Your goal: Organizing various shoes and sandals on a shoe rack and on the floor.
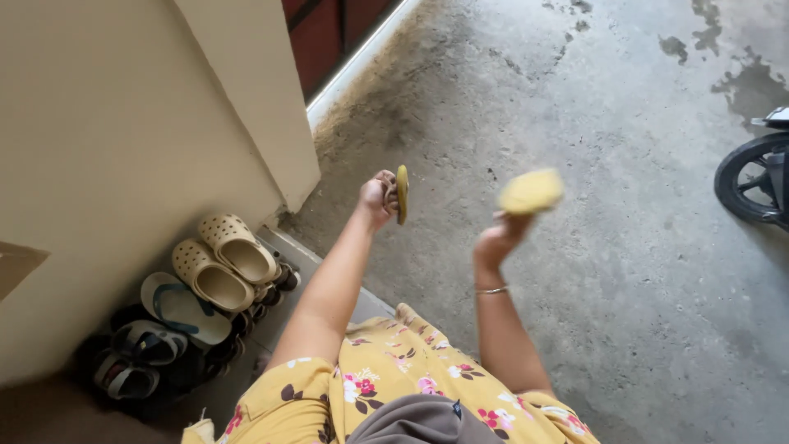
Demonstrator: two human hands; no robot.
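Left hand (380, 197) clamped on yellow sandal (402, 194), right hand (499, 238) on blurred second sandal (531, 191); hands apart above floor (625, 271). Best kept firmly gripped, soles facing.

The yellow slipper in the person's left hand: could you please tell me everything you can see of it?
The yellow slipper is seen edge-on, as a narrow upright oval with a darker rim along its side. It looks like soft rubber or foam, though that is hard to confirm. The left hand grips it, fingers wrapped about its near side, holding it in the air above the grey concrete floor. Its straps and sole pattern are hidden. It touches nothing but the hand.
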